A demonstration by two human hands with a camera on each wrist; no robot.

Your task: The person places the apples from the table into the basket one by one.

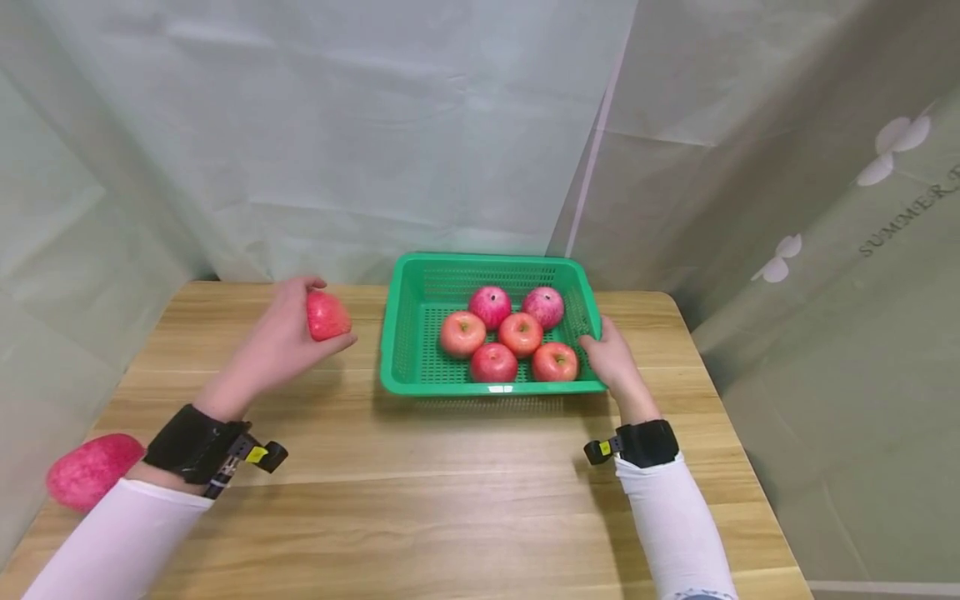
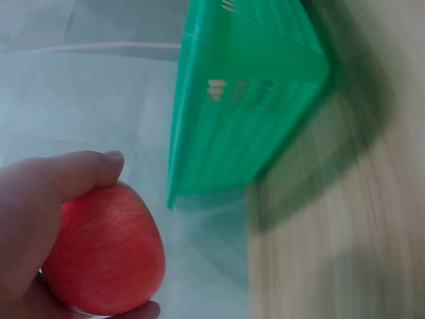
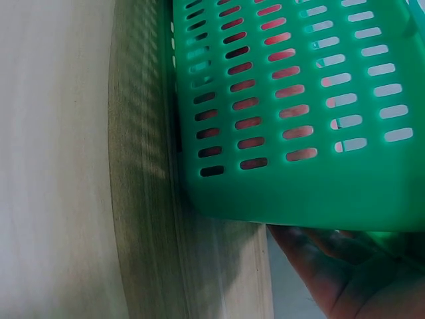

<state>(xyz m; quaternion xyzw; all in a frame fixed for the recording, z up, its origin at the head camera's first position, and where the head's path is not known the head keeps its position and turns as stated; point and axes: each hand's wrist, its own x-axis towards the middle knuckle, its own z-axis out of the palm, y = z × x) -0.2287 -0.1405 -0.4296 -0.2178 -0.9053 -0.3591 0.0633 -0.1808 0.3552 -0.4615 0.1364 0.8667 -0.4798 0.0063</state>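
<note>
A red apple (image 2: 109, 249) is gripped between the thumb and fingers of my left hand (image 1: 281, 337), held above the table to the left of the green plastic basket (image 1: 408, 387). Inside the basket sit several red and pink apples (image 1: 520, 334), grouped toward its middle and right. My right hand (image 1: 613, 360) holds the basket's right rim near the front corner, thumb over the edge; its fingers (image 3: 319, 262) show outside the basket's end wall in the right wrist view.
On the table's left edge, beside my left forearm, lies a fuzzy dark-pink oval object (image 1: 93, 473), partly covered by the sleeve. The wooden table (image 1: 450, 500) runs back to a pale hanging sheet (image 1: 337, 142). Another curtain (image 1: 847, 350) hangs at the right.
</note>
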